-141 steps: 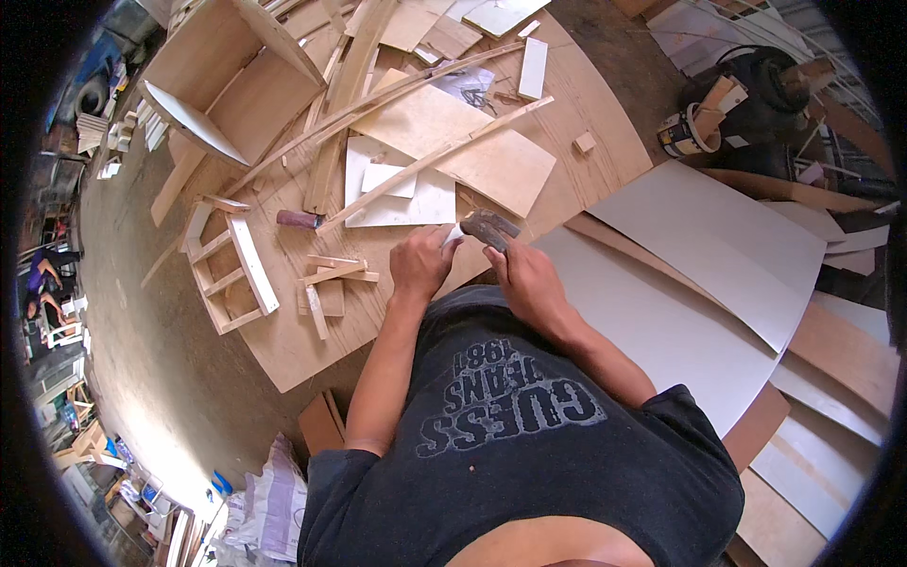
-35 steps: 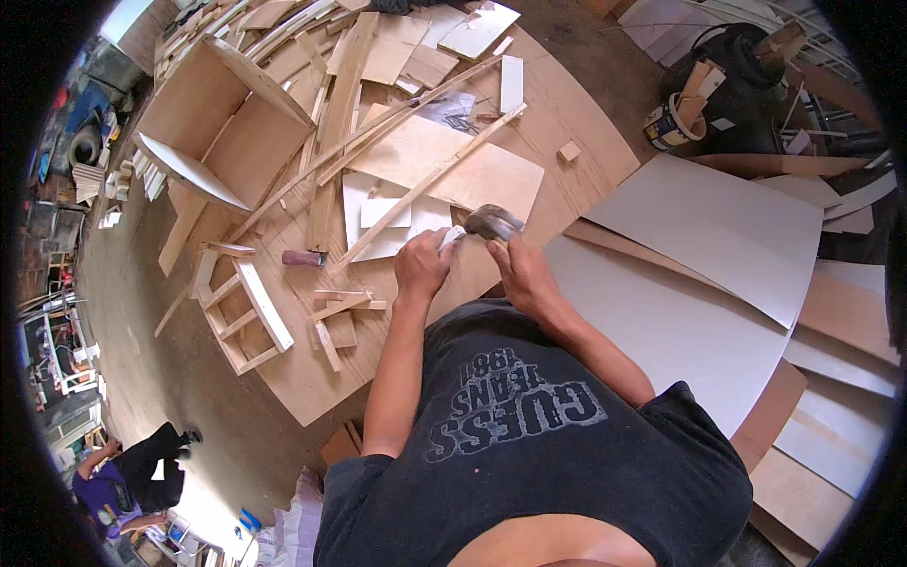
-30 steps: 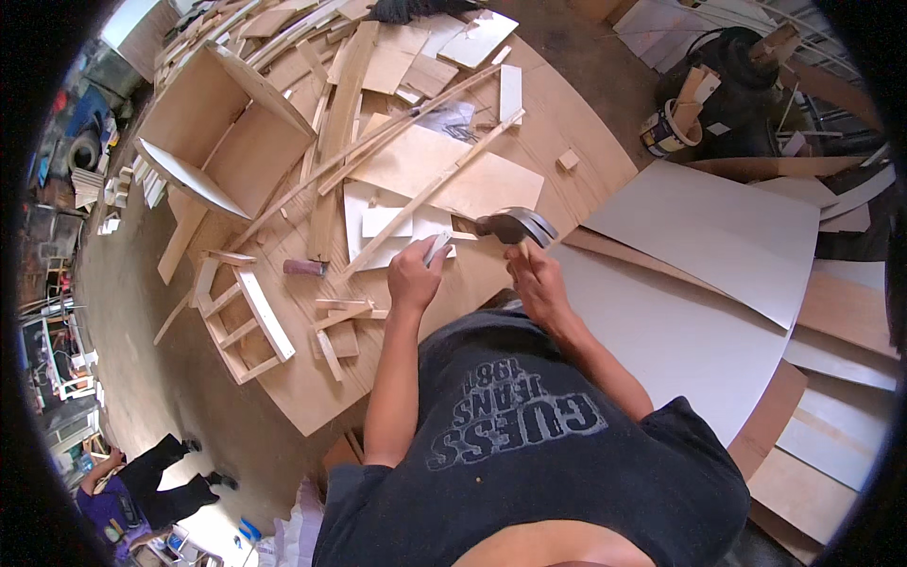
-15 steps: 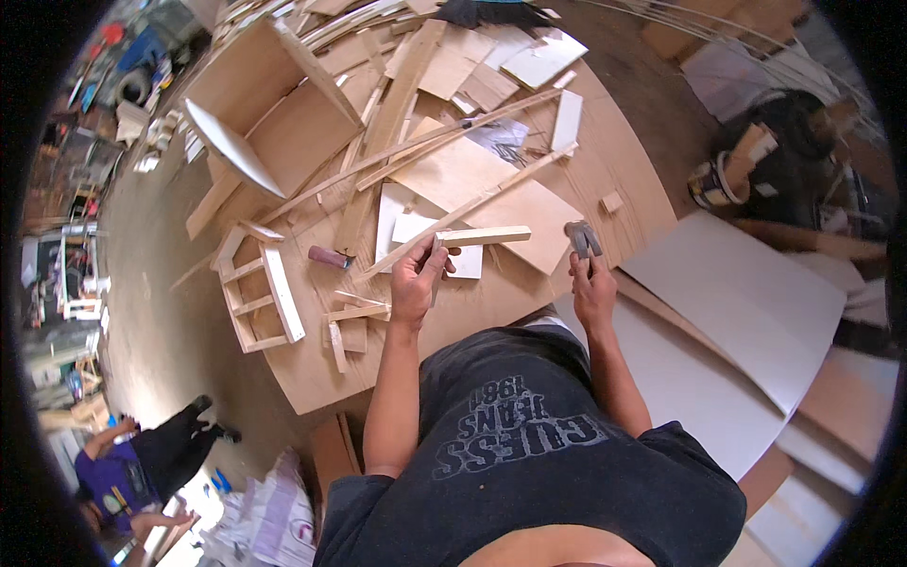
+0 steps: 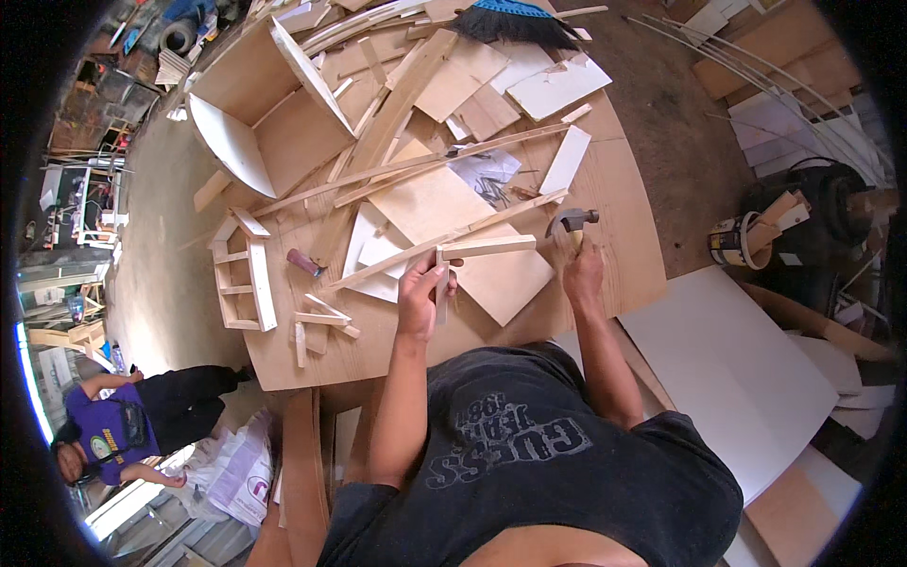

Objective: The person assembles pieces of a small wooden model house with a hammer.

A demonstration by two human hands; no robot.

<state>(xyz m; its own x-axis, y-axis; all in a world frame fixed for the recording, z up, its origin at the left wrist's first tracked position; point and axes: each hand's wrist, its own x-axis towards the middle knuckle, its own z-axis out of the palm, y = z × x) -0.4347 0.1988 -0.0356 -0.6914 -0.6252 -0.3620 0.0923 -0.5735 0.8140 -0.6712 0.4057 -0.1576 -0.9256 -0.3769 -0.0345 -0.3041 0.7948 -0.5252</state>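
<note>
My left hand (image 5: 420, 295) is closed around two narrow wooden strips (image 5: 491, 247) that meet at a right angle. One strip runs down through my fingers, and the other sticks out to the right above the tabletop. In my right hand (image 5: 582, 276) is a claw hammer (image 5: 574, 221), gripped by its light handle close under the head. Its head lies sideways, claw to the left and striking face to the right, apart from the strips. Fingers hide part of the handle.
Boards and long strips cover the wooden table (image 5: 628, 217). A small wooden frame (image 5: 248, 274), a dark red cylinder (image 5: 304, 262) and an open box (image 5: 274, 123) are at the left. A paper with nails (image 5: 487, 173) lies farther back. Another person (image 5: 118, 425) is at the lower left.
The hammer has turned in my right hand, so its head now lies sideways. My left hand still holds the joined strips. The whole view has shifted slightly.
</note>
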